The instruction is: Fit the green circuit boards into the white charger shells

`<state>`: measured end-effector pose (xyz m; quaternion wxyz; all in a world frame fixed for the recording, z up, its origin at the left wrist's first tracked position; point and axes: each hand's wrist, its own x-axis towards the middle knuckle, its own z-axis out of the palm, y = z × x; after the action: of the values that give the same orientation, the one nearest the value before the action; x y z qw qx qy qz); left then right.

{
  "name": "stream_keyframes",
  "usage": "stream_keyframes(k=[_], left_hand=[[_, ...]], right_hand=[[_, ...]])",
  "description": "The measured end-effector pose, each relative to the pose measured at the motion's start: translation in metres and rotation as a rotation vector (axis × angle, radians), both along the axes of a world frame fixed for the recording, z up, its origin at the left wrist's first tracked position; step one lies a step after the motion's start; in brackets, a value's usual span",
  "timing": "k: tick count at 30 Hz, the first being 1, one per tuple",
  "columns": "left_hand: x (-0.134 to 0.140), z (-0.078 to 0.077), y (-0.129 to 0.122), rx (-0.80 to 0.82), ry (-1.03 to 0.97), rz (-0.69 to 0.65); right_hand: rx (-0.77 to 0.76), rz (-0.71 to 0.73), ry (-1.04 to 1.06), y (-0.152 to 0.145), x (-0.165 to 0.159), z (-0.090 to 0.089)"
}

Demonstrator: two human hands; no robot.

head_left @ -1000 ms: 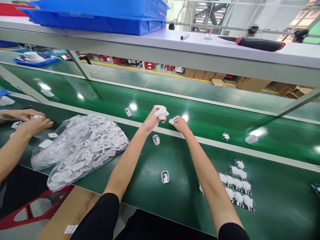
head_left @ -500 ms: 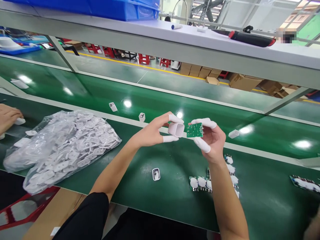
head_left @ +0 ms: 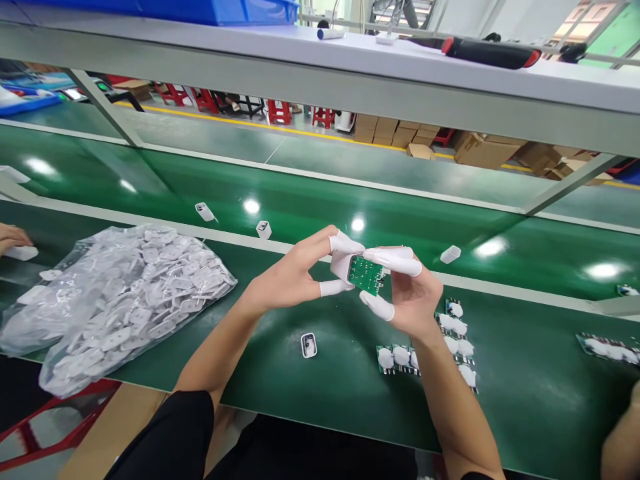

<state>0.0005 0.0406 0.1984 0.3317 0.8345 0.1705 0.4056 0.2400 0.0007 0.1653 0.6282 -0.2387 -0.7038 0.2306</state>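
Note:
White finger cots cover the thumb and fingertip of my left hand (head_left: 295,270), which grips a white plastic charger housing (head_left: 341,265). The open end of the housing faces right. Between the cotted fingertips of my right hand (head_left: 413,287) is a green circuit board (head_left: 366,275), its soldered side toward me. The board's left edge is at the mouth of the housing; how far it reaches inside is hidden. Below the hands, a small white cap (head_left: 309,345) with a dark inside lies on the green bench. Several boards with white blobs (head_left: 401,355) lie beside my right forearm.
A clear bag of white plastic pieces (head_left: 145,287) spreads at left, near another person's hand (head_left: 14,237). White housings (head_left: 263,229) stand on the green belt (head_left: 310,207). A shelf (head_left: 280,67) crosses above. More boards (head_left: 607,348) and another person's arm (head_left: 620,433) are at right.
My right hand has moved left with the circuit board, bringing it from apart to the mouth of the housing. The view has shifted slightly.

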Motion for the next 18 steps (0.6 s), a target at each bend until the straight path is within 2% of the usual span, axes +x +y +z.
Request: stream_keyframes(k=[11, 18], left_hand=[[-0.0012, -0.0016, 0.0010, 0.040, 0.020, 0.024], [-0.0009, -0.0025, 0.0010, 0.038, 0.034, 0.031]], right_hand=[[0.027, -0.028, -0.033, -0.0013, 0.0013, -0.0022], [0.030, 0.003, -0.023, -0.0010, 0.0018, -0.0013]])
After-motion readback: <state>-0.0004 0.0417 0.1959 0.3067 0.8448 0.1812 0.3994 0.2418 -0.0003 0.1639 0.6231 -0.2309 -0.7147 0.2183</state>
